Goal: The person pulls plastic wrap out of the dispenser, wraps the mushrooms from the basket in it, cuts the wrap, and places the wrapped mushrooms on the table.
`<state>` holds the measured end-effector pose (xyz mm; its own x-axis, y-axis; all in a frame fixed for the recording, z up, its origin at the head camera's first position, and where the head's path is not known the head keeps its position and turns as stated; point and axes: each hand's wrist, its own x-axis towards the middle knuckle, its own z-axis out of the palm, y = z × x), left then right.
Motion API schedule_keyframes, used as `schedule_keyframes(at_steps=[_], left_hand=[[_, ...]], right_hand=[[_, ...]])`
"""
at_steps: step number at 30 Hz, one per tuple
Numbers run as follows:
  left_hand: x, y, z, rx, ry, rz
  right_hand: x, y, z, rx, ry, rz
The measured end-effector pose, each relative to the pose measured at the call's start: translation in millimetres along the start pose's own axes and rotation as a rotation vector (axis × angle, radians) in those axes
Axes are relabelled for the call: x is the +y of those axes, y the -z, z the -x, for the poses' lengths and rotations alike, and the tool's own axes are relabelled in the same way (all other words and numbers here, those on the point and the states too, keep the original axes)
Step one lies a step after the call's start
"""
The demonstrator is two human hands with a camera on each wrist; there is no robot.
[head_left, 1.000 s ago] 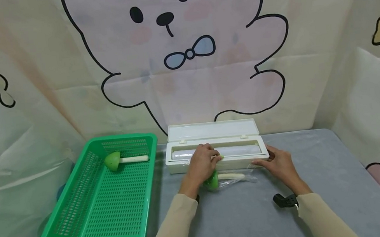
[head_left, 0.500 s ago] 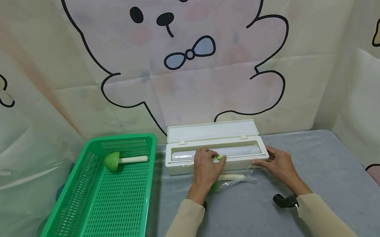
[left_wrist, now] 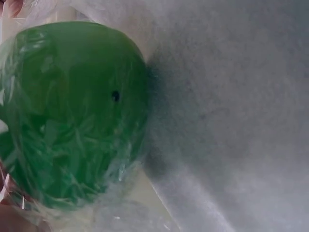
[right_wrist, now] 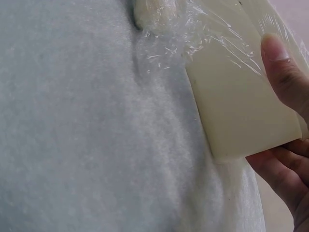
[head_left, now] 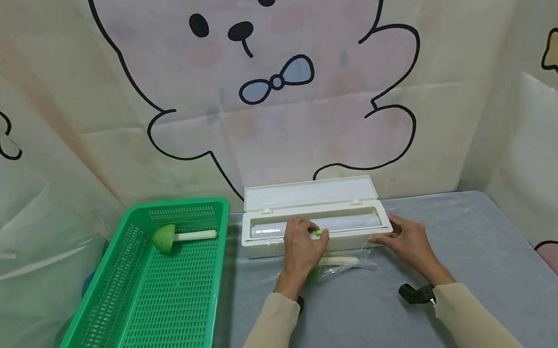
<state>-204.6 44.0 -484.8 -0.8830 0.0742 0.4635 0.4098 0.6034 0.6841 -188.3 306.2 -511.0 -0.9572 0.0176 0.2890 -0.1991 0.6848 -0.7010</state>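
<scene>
My left hand (head_left: 302, 250) pinches a small green slide cutter (head_left: 319, 232) on the front edge of a white cling film dispenser (head_left: 262, 249) whose lid stands raised. At the dispenser's right end, my right hand (head_left: 411, 244) grips the corner, thumb on the front side. Clear film hangs from the front edge and lies over a ladle-like utensil on the table, with a pale handle (head_left: 339, 260) and a rounded green head (left_wrist: 77, 106). My left wrist hides part of that head in the head view. A film roll (head_left: 351, 221) sits inside the dispenser.
A green perforated basket (head_left: 206, 334) stands on the left, holding a similar green-headed utensil (head_left: 164, 238) with a white handle. Grey cloth covers the table (head_left: 358, 325). A printed curtain (head_left: 336, 133) hangs right behind the dispenser.
My left hand has shifted slightly to the right, and its wrist now covers more of the utensil's green head. The right hand stays on the dispenser's end.
</scene>
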Motion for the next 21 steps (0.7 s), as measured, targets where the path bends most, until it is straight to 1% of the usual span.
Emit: schedule_keyframes(at_steps=[6, 10, 16, 18, 21], left_hand=[[-3.6, 0.4, -0.7, 0.025, -0.003, 0.002], [-4.9, 2.5, 0.3, 0.039, -0.009, -0.017], [-7.0, 5.0, 1.3, 0.071, -0.065, -0.113], [-7.7, 5.4, 1.5, 0.071, -0.062, -0.118], [-8.2, 5.9, 1.7, 0.059, -0.028, -0.077]], right_hand=[[-1.0, -1.0, -0.3, 0.007, -0.005, -0.012], [-0.6, -2.0, 0.8, 0.015, 0.008, -0.026], [-1.0, -2.8, 3.1, 0.032, -0.012, -0.039], [-1.2, -3.4, 3.6, 0.039, -0.024, -0.048], [-1.5, -4.3, 3.7, 0.052, -0.031, -0.052]])
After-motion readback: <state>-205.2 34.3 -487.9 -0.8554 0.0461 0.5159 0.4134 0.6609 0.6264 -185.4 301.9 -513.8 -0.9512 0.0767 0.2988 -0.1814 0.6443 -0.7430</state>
